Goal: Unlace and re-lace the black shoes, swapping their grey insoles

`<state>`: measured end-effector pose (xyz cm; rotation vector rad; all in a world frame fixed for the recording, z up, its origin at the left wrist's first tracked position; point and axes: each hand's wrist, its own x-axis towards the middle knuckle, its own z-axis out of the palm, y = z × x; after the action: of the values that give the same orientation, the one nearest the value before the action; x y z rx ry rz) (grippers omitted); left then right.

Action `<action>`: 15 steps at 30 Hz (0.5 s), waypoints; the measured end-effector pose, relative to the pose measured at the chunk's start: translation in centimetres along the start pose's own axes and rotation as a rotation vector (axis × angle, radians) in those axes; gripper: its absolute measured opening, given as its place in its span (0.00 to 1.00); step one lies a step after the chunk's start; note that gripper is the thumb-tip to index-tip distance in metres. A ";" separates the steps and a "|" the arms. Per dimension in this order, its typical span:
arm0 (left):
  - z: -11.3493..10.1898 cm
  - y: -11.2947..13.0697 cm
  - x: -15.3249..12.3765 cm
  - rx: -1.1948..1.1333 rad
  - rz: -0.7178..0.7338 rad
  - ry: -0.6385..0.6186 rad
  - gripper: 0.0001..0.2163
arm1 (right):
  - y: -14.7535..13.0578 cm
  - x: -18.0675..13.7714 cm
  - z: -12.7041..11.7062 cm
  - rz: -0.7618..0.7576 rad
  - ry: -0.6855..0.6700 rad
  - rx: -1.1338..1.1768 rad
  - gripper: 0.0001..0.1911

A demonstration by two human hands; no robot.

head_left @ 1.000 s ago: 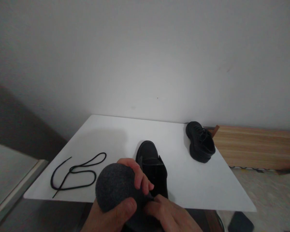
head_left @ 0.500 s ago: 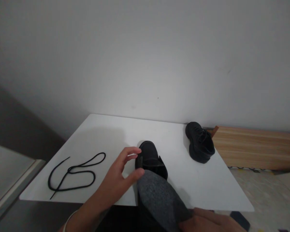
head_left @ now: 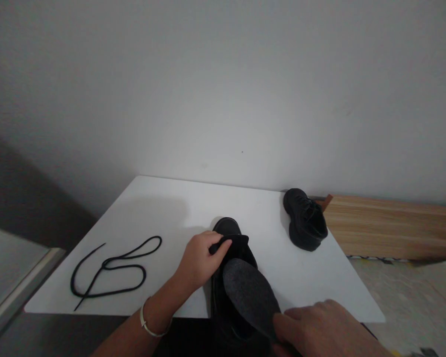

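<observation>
A black shoe [head_left: 226,227] without a lace stands near the front edge of the white table, its toe pointing away from me. My left hand [head_left: 202,258] pinches the shoe's tongue [head_left: 238,240] and holds it up, with the opening exposed. In my right hand [head_left: 312,325] is a dark grey insole [head_left: 250,292], gripped at its near end. The insole's rounded front lies over the shoe's opening, tilted; whether it touches the inside I cannot tell. The heel of the shoe is dark and partly covered by the insole.
A loose black shoelace [head_left: 124,257] lies looped on the left of the white table [head_left: 163,203]. A second black shoe [head_left: 305,220], laced, stands at the right edge. Behind rises a pale wall [head_left: 223,99]; a wooden board [head_left: 386,225] is at the right.
My left hand has closed on the shoe's tongue and lifted it. The insole has turned and shifted right, off the tongue area, and more of my right hand shows.
</observation>
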<state>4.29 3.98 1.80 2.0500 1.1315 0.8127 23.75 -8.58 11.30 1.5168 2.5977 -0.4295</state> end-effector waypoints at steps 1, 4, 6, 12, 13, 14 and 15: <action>0.0 0.0 0.2 0.016 -0.011 0.009 0.16 | -0.3 0.6 -0.2 0.003 -0.006 -0.034 0.10; 0.1 0.0 0.3 0.050 -0.036 0.031 0.17 | -1.6 2.6 -1.0 0.054 -0.100 -0.137 0.08; 0.2 0.0 0.2 0.059 -0.046 0.038 0.17 | -2.5 3.9 -1.5 0.112 -0.171 -0.164 0.07; 0.2 0.1 -0.6 0.061 -0.045 0.035 0.17 | -3.5 6.7 -0.1 0.271 -0.087 -0.105 0.11; 0.1 0.2 -0.7 0.059 -0.044 0.034 0.17 | -3.5 7.0 0.4 0.288 -0.068 -0.096 0.12; 0.1 0.3 -0.7 0.057 -0.043 0.032 0.17 | -3.4 7.3 0.9 0.303 -0.054 -0.090 0.13; 0.1 0.3 -0.8 0.054 -0.041 0.030 0.16 | -3.4 7.6 1.4 0.315 -0.046 -0.085 0.14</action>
<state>4.20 3.15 1.83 2.0578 1.2206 0.8025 16.95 -4.19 8.84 1.8195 2.2551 -0.3118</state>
